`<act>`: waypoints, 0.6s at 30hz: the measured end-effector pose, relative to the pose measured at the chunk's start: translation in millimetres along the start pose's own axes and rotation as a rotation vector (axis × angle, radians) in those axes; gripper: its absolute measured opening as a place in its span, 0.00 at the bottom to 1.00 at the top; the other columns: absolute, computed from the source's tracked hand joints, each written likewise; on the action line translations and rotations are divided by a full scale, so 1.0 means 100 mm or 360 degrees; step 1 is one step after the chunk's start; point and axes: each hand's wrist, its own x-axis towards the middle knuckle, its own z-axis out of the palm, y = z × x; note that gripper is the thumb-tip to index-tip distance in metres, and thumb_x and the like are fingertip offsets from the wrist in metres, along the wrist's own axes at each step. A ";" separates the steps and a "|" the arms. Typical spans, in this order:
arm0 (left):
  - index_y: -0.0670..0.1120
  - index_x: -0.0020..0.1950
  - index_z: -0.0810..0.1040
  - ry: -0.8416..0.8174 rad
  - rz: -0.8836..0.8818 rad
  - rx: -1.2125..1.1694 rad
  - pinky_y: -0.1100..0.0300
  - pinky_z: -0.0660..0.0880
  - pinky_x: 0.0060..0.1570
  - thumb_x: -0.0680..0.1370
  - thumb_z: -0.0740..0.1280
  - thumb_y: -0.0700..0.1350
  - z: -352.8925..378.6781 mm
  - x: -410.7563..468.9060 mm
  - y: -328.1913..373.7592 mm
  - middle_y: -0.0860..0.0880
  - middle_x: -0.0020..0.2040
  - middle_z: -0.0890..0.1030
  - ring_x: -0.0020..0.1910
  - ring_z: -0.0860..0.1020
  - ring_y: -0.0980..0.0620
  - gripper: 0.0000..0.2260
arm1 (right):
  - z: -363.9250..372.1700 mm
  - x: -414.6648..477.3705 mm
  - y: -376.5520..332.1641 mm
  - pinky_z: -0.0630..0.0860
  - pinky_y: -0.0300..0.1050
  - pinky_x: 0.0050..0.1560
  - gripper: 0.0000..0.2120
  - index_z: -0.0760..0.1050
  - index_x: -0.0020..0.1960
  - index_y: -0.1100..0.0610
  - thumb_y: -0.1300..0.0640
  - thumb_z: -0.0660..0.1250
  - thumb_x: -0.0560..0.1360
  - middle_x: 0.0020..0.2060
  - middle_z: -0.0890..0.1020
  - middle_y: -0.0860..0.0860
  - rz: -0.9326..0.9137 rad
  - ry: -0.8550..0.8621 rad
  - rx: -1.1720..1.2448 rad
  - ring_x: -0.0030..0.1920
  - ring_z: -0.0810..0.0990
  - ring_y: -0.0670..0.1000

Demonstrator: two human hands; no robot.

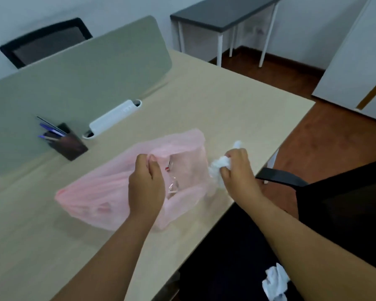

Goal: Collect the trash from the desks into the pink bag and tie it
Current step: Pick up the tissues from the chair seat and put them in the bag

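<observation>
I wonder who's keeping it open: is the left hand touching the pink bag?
Touching. The head view shows the left hand pinching the rim of the pink bag between thumb and fingers.

**Office fittings sitting around a workspace**

A grey divider panel (74, 79) is running along the far left. Just in front of it, a dark pen holder (71, 147) is standing with blue pens (51, 129) sticking out. A long white cable box (114, 118) is lying to its right, against the panel. A black mesh chair (46, 40) is showing behind the panel. Far right, a dark-topped table (221, 16) is standing on white legs above a reddish-brown floor (334, 137). Another black chair (345, 203) is sitting near right.
</observation>
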 end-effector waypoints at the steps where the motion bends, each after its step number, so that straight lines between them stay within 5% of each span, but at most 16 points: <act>1: 0.49 0.43 0.65 0.0027 -0.0036 -0.0037 0.53 0.64 0.34 0.83 0.54 0.49 -0.10 0.05 0.00 0.53 0.32 0.72 0.35 0.70 0.44 0.10 | 0.15 0.03 -0.22 0.67 0.47 0.49 0.09 0.68 0.52 0.58 0.64 0.60 0.73 0.50 0.65 0.50 -0.0088 -0.0047 0.0060 0.49 0.68 0.53; 6: 0.48 0.44 0.67 0.0028 -0.0102 -0.0146 0.64 0.65 0.32 0.84 0.53 0.50 -0.47 0.15 -0.02 0.54 0.35 0.73 0.34 0.72 0.60 0.11 | 0.85 -0.01 -0.91 0.70 0.52 0.56 0.15 0.71 0.58 0.60 0.63 0.62 0.72 0.56 0.71 0.58 -0.0252 -0.0375 0.0191 0.56 0.72 0.60; 11: 0.48 0.46 0.69 0.0055 -0.0101 -0.0233 0.68 0.66 0.32 0.84 0.53 0.50 -0.62 0.19 -0.06 0.53 0.35 0.74 0.32 0.71 0.63 0.11 | 1.22 0.14 -0.92 0.60 0.52 0.71 0.38 0.65 0.74 0.51 0.54 0.74 0.67 0.72 0.68 0.55 -0.0438 -0.0795 -0.0087 0.73 0.62 0.58; 15: 0.49 0.46 0.68 -0.0124 0.0014 -0.0160 0.57 0.68 0.33 0.84 0.53 0.53 -0.45 0.08 -0.10 0.53 0.32 0.74 0.31 0.72 0.59 0.11 | 0.90 -0.01 -0.63 0.67 0.51 0.64 0.27 0.70 0.69 0.47 0.41 0.62 0.71 0.65 0.75 0.49 -0.0241 -0.0315 -0.0196 0.65 0.69 0.55; 18: 0.50 0.48 0.67 -0.0357 0.0220 0.0087 0.51 0.72 0.34 0.83 0.52 0.55 -0.15 -0.06 -0.14 0.49 0.33 0.76 0.35 0.75 0.44 0.11 | 0.47 -0.30 -0.20 0.70 0.51 0.57 0.23 0.73 0.65 0.50 0.42 0.58 0.75 0.58 0.75 0.51 -0.0059 0.0094 -0.0377 0.58 0.70 0.55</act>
